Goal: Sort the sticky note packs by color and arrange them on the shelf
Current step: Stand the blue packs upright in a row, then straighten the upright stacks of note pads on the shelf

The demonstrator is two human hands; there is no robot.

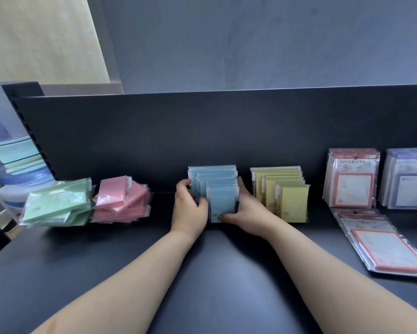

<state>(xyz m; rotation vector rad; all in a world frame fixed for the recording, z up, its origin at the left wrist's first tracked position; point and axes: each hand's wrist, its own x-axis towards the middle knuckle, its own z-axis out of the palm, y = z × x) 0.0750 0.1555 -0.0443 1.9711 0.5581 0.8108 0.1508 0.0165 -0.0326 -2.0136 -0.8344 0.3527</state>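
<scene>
A row of several blue sticky note packs [223,201] stands upright in the middle of the dark shelf [106,261]. My left hand [190,208] grips the row's left side, thumb at the front. My right hand [247,210] holds its right side, with the thumb under the front pack's lower edge. To the right stands a tidy row of yellow packs [291,203]. At the left lie a loose heap of pink packs [123,201] and a loose heap of green packs [58,203].
Red-framed notepad packs [352,184] stand at the right, with more of them lying flat [383,244] in front. Purple-framed packs [409,184] stand at the far right. A dark back panel [154,131] closes the shelf. A stack of blue and green items [12,160] sits beyond the left edge.
</scene>
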